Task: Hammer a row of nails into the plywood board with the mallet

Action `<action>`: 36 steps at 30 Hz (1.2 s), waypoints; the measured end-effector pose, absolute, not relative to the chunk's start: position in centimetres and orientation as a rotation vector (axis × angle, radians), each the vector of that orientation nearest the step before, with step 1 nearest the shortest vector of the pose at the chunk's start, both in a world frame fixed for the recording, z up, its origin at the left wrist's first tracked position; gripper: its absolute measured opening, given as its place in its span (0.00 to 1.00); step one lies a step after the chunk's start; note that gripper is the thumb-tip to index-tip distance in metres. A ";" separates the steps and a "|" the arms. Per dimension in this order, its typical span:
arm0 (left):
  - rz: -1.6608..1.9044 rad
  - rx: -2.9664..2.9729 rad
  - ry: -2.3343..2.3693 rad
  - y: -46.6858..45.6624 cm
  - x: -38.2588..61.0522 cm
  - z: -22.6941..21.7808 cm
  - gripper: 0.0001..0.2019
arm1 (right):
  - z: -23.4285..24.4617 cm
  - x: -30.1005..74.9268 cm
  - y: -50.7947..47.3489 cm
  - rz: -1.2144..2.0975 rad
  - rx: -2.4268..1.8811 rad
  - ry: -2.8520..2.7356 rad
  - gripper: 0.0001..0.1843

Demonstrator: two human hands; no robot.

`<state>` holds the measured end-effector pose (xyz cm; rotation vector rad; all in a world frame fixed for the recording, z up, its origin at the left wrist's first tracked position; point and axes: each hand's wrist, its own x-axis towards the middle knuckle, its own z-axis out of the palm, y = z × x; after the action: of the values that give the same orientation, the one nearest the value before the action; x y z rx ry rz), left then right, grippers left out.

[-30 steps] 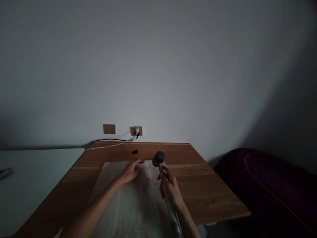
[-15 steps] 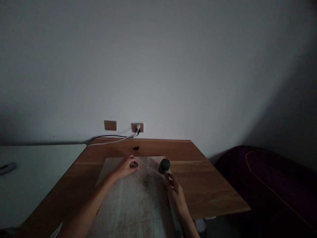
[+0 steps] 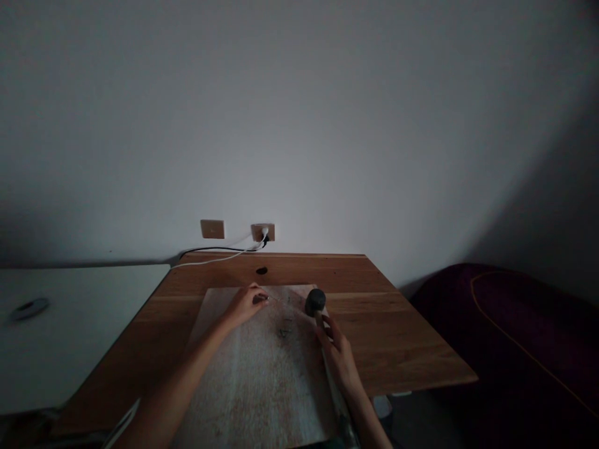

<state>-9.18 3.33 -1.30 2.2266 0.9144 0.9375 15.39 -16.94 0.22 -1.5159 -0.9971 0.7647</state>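
My right hand [image 3: 340,354] is wrapped round the handle of a mallet [image 3: 316,302] with a dark, round head. The mallet's head is over the right edge of a pale wooden board [image 3: 248,380]. My left hand [image 3: 244,305] is closed in a pinch at the board's far left part. A tiny glint shows at its fingertips, and what it holds looks like a nail [image 3: 267,299]. Several small, thin metal nails [image 3: 284,332] lie on the board between my two hands; in the dim light their details are hard to see.
The board lies on a brown wooden table [image 3: 393,349] against a grey wall. White and black cables [image 3: 215,258] run to a wall socket [image 3: 262,232]. To the left is a white surface with a dark ring-shaped thing [image 3: 30,308]. A dark purple cushioned seat [image 3: 515,337] stands at right.
The whole view has shifted slightly, so table and board appear a little higher and further right. Both hands keep their holds, and the mallet stays near the board's right edge.
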 end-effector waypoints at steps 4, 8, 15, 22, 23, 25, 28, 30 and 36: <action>0.961 2.204 0.952 3.0 -8.5 -1.5 0.04 | 0.4 15.3 -17.1 0.782 -1.515 -1.011 0.41; 0.984 2.230 1.014 2.9 -8.2 -1.4 0.04 | 0.1 15.3 -17.2 0.803 -1.505 -1.010 0.41; 1.009 2.216 1.024 3.0 -8.3 -0.9 0.04 | -0.3 15.5 -17.0 0.747 -1.497 -1.027 0.41; 1.001 2.284 1.017 2.4 -8.2 -0.3 0.06 | -0.4 15.6 -16.9 0.776 -1.496 -1.004 0.41; 1.000 2.292 1.021 2.3 -8.3 -0.2 0.07 | -0.5 15.6 -17.0 0.781 -1.500 -1.005 0.41; 1.000 2.304 1.029 2.2 -8.2 -0.1 0.07 | -0.5 15.6 -17.0 0.789 -1.504 -1.006 0.42; 1.002 2.305 1.025 2.1 -8.2 0.0 0.07 | -0.4 15.6 -17.0 0.805 -1.506 -0.998 0.42; 1.004 2.296 1.009 2.0 -8.2 0.0 0.07 | -0.1 15.5 -17.0 0.825 -1.500 -0.993 0.42; 1.008 2.327 0.919 1.6 -8.2 0.5 0.05 | 0.0 15.4 -17.2 0.815 -1.484 -1.001 0.40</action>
<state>-8.23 1.60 0.48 2.3268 0.9193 1.0078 15.43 -17.17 0.03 -1.4840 -1.0008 0.8148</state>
